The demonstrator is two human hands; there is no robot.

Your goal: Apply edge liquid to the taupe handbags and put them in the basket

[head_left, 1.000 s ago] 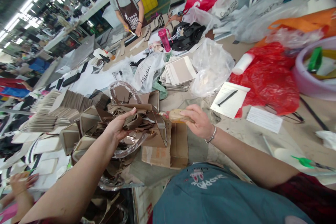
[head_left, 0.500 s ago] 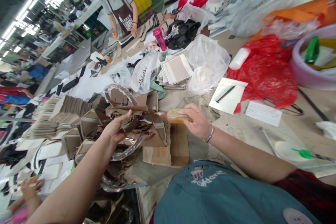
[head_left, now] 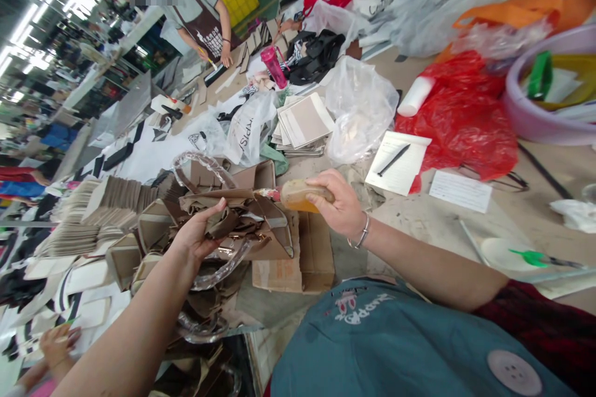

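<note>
A tan handbag (head_left: 274, 251) with plastic-wrapped handles lies tilted in front of me, its brown lining bunched at the opening. Fingers and thumb of my left hand (head_left: 198, 236) are closed round that lining and the bag's edge. My right hand (head_left: 339, 203) grips a squeeze bottle (head_left: 298, 195) of amber liquid, probably glue, held sideways. Its reddish, crusted tip points left and is at the bag's upper edge; whether it touches cannot be told. A cardboard box (head_left: 316, 254) sits under the bag's right end.
More tan bags and stacked panels (head_left: 116, 201) crowd the left. Beyond lie square panels (head_left: 307, 121), a clear plastic bag (head_left: 361, 111), a notepad (head_left: 398, 161) with a pen, a red bag (head_left: 465, 118) and a lilac basin (head_left: 516, 105). A co-worker (head_left: 205, 18) stands across the table.
My right hand has brought the bottle left, so its tip is now at the bag's upper edge. My left hand keeps its hold. The view has shifted slightly.
</note>
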